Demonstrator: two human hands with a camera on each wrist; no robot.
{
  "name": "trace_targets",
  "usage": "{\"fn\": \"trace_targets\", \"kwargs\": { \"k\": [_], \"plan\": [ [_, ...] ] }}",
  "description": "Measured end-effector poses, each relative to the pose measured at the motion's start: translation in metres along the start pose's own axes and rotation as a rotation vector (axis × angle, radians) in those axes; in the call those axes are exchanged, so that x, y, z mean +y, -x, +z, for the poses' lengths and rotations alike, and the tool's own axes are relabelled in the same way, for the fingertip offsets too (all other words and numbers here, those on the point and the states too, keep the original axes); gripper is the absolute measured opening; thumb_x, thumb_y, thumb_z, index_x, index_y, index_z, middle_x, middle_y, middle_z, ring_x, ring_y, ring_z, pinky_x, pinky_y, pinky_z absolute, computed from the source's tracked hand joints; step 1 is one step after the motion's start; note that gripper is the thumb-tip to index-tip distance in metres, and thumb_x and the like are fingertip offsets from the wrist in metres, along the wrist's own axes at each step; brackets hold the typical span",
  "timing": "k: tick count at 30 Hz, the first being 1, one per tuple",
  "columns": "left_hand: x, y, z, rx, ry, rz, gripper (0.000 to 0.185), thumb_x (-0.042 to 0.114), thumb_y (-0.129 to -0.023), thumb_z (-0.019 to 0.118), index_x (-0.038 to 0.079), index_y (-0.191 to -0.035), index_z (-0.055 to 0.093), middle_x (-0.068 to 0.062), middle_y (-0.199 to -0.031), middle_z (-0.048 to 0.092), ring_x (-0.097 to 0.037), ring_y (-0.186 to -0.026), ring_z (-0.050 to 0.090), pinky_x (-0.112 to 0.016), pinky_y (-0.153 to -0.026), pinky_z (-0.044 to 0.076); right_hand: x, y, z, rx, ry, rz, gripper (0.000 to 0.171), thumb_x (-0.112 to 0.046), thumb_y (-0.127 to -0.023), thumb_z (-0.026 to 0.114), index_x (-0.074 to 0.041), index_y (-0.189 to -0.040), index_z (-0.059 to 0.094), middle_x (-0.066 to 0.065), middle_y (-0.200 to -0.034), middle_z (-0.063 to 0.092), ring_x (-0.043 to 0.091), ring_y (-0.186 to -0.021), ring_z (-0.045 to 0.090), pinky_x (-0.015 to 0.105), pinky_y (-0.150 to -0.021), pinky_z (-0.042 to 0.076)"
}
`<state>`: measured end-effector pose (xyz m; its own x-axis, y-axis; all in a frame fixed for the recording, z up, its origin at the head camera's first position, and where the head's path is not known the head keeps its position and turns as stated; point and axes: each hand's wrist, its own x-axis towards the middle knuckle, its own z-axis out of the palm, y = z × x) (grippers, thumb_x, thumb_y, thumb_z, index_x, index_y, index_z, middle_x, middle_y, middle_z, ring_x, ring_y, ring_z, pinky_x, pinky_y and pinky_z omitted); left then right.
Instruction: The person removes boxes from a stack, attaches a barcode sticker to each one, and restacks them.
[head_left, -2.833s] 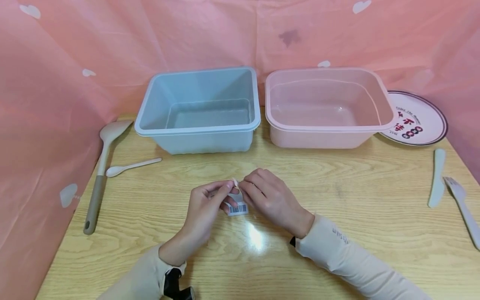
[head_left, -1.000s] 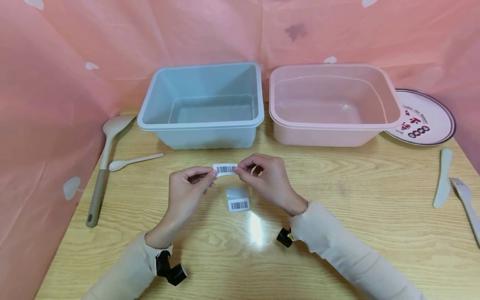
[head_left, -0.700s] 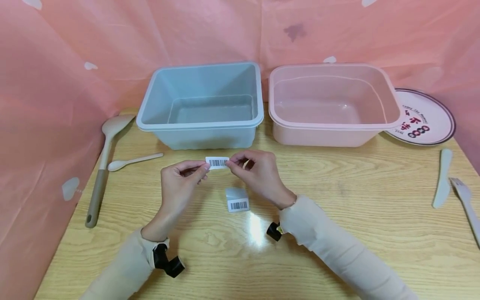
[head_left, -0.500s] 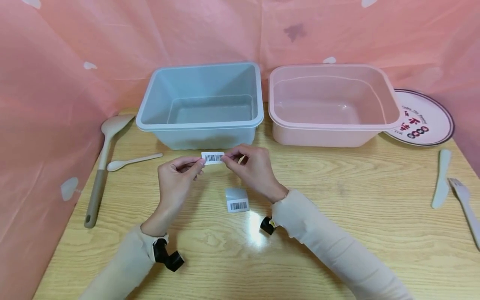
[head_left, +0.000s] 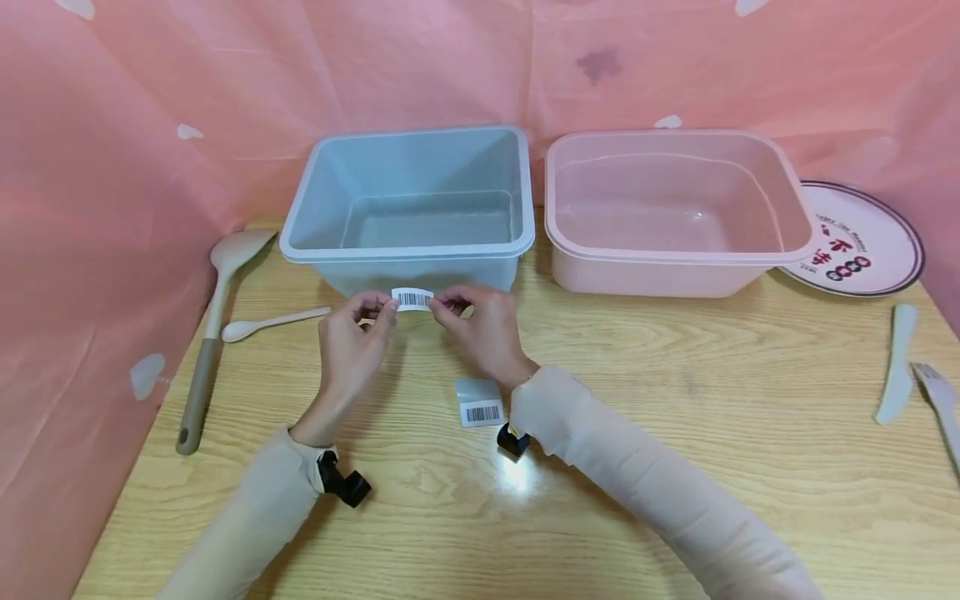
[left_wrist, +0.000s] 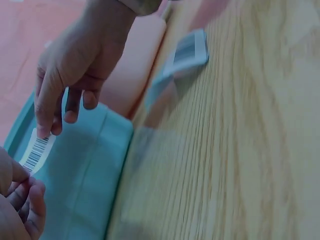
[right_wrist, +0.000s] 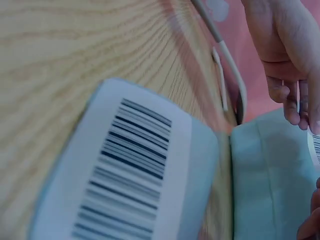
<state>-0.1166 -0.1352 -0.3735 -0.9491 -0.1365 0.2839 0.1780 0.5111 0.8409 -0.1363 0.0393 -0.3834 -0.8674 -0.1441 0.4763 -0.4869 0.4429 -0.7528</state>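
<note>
Barcode sticker (head_left: pixel 412 299), small white strip, black bars, digits unreadable; frame centre, pinched at ends by left hand (head_left: pixel 351 340) and right hand (head_left: pixel 480 325). Now higher than earlier, against front wall of blue plastic tub (head_left: pixel 408 250). Backing sheet (head_left: pixel 480 402) with second barcode flat on wood-grain bench (head_left: pixel 675 433) below.

Head view: set high, directed forward and down over the table (head_left: pixel 675 375). Wrist views: held low and close, angled across the tabletop. Shared by all three: blue tub (head_left: pixel 408 212), barcode label (head_left: pixel 412 299).
</note>
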Motion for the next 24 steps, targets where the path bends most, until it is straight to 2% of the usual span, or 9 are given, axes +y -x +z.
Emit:
{"fn": "trace_targets", "kwargs": {
  "k": [4,8,15,24],
  "plan": [
    [-0.007,-0.007,0.001,0.048,-0.045,-0.008,0.013,0.015,-0.09,0.068,0.003,-0.091,0.071,-0.011,-0.083,0.071,-0.016,-0.08,0.064,-0.01,-0.053,0.041,-0.001,-0.004,0.007,0.014,0.036,0.019,0.011,-0.015,-0.086,0.073,-0.004,-0.085,0.076,0.007,-0.078,0.074,0.015,-0.067,0.066,0.029,-0.063,0.056],
    [-0.011,-0.012,0.001,0.073,-0.047,-0.017,0.014,0.017,-0.09,0.069,0.004,-0.091,0.072,-0.01,-0.085,0.072,-0.014,-0.081,0.063,-0.01,-0.052,0.041,-0.001,-0.01,0.013,0.034,0.063,0.036,0.012,-0.017,-0.087,0.072,-0.005,-0.086,0.076,0.007,-0.081,0.075,0.014,-0.067,0.067,0.024,-0.064,0.056],
    [-0.017,-0.016,0.005,0.143,-0.051,0.007,0.013,0.017,-0.088,0.072,0.005,-0.089,0.075,-0.011,-0.082,0.073,-0.014,-0.076,0.062,-0.01,-0.05,0.037,0.001,-0.018,0.016,0.009,0.108,0.062,0.013,-0.019,-0.088,0.071,-0.006,-0.088,0.077,0.006,-0.084,0.076,0.015,-0.069,0.069,0.024,-0.065,0.056],
    [-0.021,-0.023,0.011,0.175,-0.02,-0.001,0.013,0.015,-0.085,0.074,0.003,-0.088,0.077,-0.012,-0.077,0.072,-0.014,-0.068,0.058,-0.015,-0.061,0.042,0.002,-0.023,0.021,0.055,0.191,0.042,0.014,-0.02,-0.088,0.07,-0.008,-0.086,0.078,0.005,-0.081,0.076,0.014,-0.068,0.07,0.025,-0.062,0.057]
  ]
}}
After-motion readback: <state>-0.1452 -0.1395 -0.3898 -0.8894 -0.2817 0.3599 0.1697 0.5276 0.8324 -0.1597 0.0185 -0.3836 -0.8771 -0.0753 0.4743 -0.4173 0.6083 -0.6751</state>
